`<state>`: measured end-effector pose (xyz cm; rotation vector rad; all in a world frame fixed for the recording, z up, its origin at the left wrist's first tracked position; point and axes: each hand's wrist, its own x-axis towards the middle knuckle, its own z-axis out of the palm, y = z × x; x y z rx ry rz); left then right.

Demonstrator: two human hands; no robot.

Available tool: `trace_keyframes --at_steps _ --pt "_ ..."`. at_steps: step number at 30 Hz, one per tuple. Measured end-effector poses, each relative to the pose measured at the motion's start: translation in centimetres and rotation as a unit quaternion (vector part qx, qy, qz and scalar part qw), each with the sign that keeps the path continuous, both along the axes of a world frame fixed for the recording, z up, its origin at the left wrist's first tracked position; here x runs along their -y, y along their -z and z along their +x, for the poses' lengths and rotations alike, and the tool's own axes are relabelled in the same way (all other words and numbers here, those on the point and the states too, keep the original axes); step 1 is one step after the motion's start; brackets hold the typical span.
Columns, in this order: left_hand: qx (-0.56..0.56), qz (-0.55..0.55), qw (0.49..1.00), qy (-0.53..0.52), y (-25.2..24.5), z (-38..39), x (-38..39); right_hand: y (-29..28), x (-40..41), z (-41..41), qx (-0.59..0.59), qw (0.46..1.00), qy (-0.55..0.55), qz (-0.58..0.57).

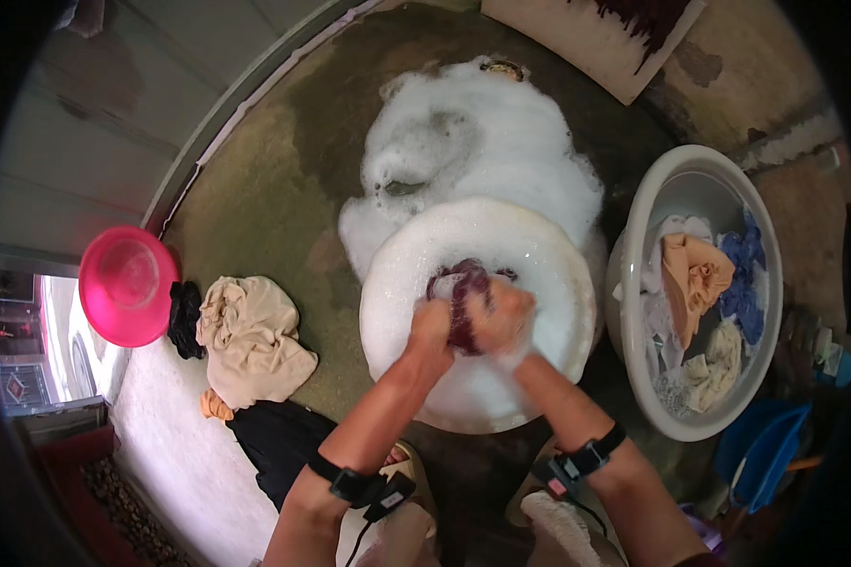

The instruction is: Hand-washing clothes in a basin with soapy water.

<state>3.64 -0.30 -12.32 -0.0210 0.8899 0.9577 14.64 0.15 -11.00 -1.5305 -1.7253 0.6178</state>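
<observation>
A dark maroon cloth (467, 333) is bunched between my two hands, over a white basin (583, 326) filled with soap suds. My left hand (431, 324) grips the cloth from its left side. On the other side my right hand (505, 315), blurred and wet with foam, clutches it too. Part of the cloth rises above my knuckles, with a smaller dark bit showing just beyond my right hand. Thick foam hides whatever lies lower in the basin.
Foam (482, 135) spreads across the wet floor beyond the basin. At right stands a large grey tub (631, 283) holding wet clothes. Left lie a beige cloth (255, 340), a black garment (284, 439) and a pink basin (128, 283). A blue dustpan-like object (766, 453) sits lower right.
</observation>
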Motion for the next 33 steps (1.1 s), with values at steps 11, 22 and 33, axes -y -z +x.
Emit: trace_keyframes --at_steps 11,22,33 --pt "-0.210 -0.057 0.969 0.116 1.3 -0.6 0.8 4.5 0.3 4.5 -0.119 0.975 0.049 -0.181" --pt "-0.439 -0.049 0.805 0.396 5.2 0.5 1.7 24.4 3.9 6.6 0.096 0.897 0.016 -0.431" --pt "0.166 0.051 0.985 0.019 3.0 -0.4 -0.9 -3.7 1.7 0.7 0.043 0.991 -0.116 -0.056"
